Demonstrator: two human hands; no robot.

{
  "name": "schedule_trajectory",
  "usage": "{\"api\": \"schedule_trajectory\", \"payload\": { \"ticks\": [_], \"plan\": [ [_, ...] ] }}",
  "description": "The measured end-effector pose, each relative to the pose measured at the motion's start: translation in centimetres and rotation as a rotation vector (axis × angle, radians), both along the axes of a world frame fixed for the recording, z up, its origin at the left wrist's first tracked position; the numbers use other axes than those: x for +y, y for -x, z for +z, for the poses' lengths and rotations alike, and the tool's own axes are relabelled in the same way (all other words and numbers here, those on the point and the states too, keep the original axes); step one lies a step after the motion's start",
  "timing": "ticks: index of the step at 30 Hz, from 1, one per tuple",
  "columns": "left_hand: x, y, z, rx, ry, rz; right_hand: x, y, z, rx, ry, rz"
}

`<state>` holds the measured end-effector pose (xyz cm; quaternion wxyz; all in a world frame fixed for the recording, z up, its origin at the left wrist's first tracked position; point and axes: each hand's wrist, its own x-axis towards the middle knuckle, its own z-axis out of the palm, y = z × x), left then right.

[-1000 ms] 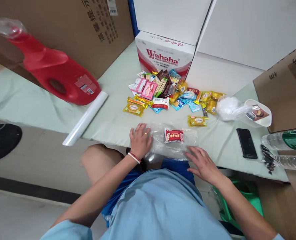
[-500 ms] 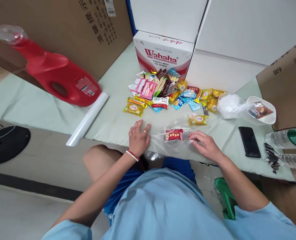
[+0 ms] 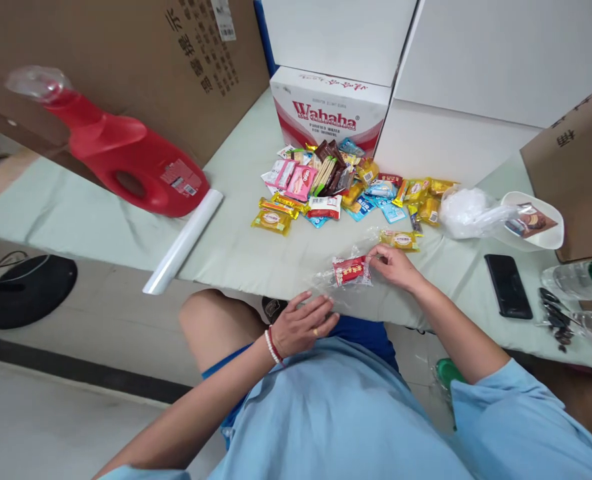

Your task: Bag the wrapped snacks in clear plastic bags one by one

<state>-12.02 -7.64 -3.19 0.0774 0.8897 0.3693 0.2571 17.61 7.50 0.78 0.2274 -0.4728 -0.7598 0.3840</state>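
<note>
A small red snack packet (image 3: 349, 271) lies on a crumpled sheet of clear plastic film (image 3: 329, 283) near the front edge of the table. At the packet's right end, my right hand (image 3: 395, 265) pinches the film, thumb and fingers closed. My left hand (image 3: 306, 323) is just off the table edge, to the lower left of the packet, its fingers stretched out and nothing held. Just behind my right hand lies a yellow snack packet (image 3: 399, 240).
Several colourful snack packets (image 3: 326, 183) are heaped before a Wahaba-like printed carton (image 3: 329, 113). On the left are a red detergent bottle (image 3: 136, 163) and a white film roll (image 3: 182, 243). Rightward are a white plastic bag (image 3: 469, 212), a white scoop (image 3: 551, 230), a phone (image 3: 509, 285) and clear bottles (image 3: 566, 280).
My left hand has moved off the table toward my body and to the right. My right hand has come in to the packet's right end, and the film has gathered around the tilted red packet.
</note>
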Motion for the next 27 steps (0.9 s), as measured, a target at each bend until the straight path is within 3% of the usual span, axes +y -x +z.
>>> {"api": "schedule_trajectory", "payload": {
  "ticks": [6,11,18,23,27],
  "plan": [
    [3.2,-2.1,1.2,0.006,0.101,0.155,-0.3,-0.2,0.7,0.011,-0.106,0.132],
    [5.1,-0.7,1.4,-0.302,0.405,0.261,-0.5,-0.2,1.3,0.059,-0.080,0.184],
    [5.2,0.6,0.8,-0.667,0.680,0.360,0.2,-0.6,0.2,0.139,0.032,0.201],
    [5.9,0.8,0.1,-0.837,0.683,0.595,0.3,-0.8,-0.3,0.197,0.137,0.172],
    [6.2,0.7,0.4,-0.741,0.644,0.589,0.2,-0.5,-0.8,0.245,0.177,0.158]
  ]
}}
